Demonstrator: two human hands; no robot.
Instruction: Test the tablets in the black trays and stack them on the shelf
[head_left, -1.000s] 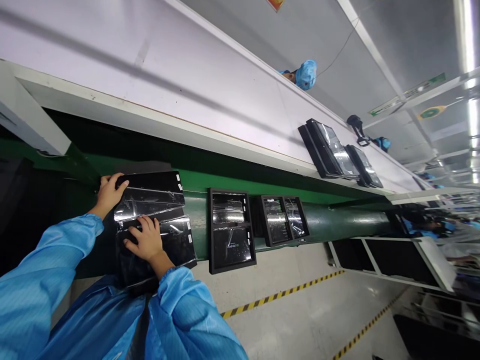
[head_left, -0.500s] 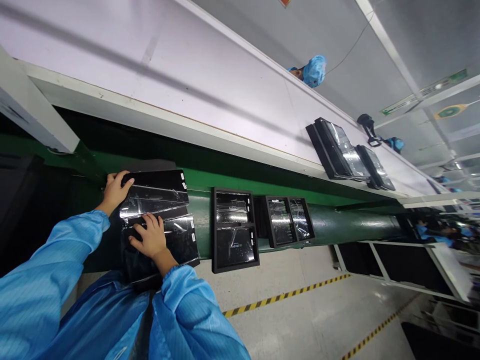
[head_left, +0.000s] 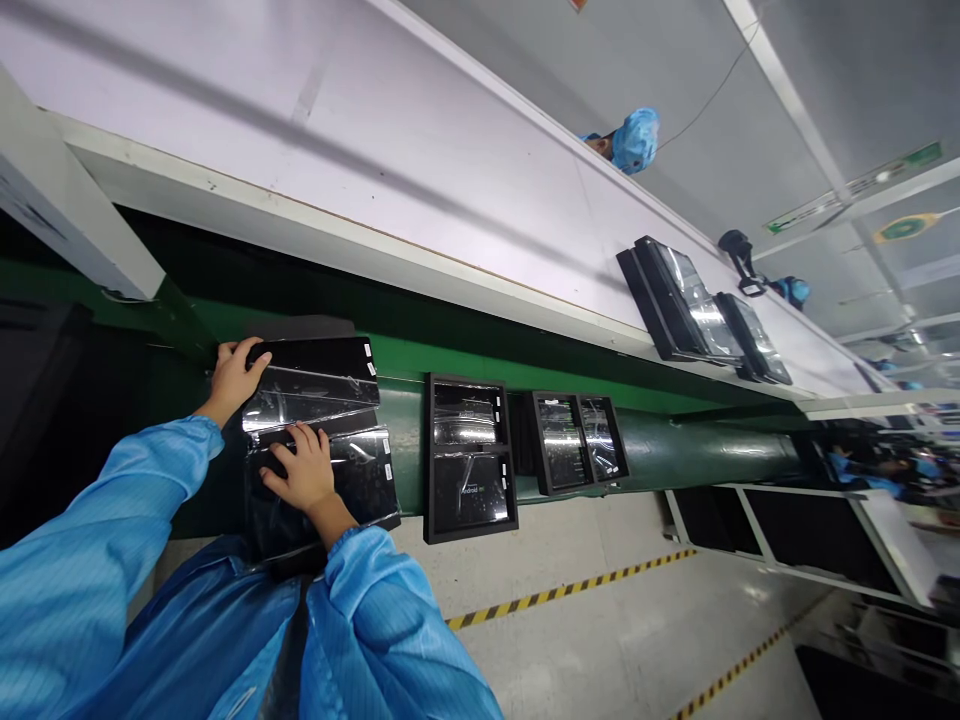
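Two black tablets in clear film, with small white labels along one edge, lie side by side on dark trays in front of me. At the outer left edge of the upper tablet (head_left: 322, 365) is my left hand (head_left: 234, 380), its thumb over the glass and its fingers curled at the edge. My right hand (head_left: 306, 475) rests on the lower tablet (head_left: 364, 475) with the fingers spread, near the seam between the two. The palm hides part of that screen.
On the green conveyor belt (head_left: 403, 440) to the right sit two black trays, a nearer one (head_left: 428, 460) and a farther one (head_left: 536, 440), with lit tablets inside. Above runs a white shelf (head_left: 450, 170) carrying stacked trays (head_left: 651, 300). A person in a blue cap (head_left: 636, 140) is behind it. Yellow-black tape (head_left: 570, 590) marks the floor.
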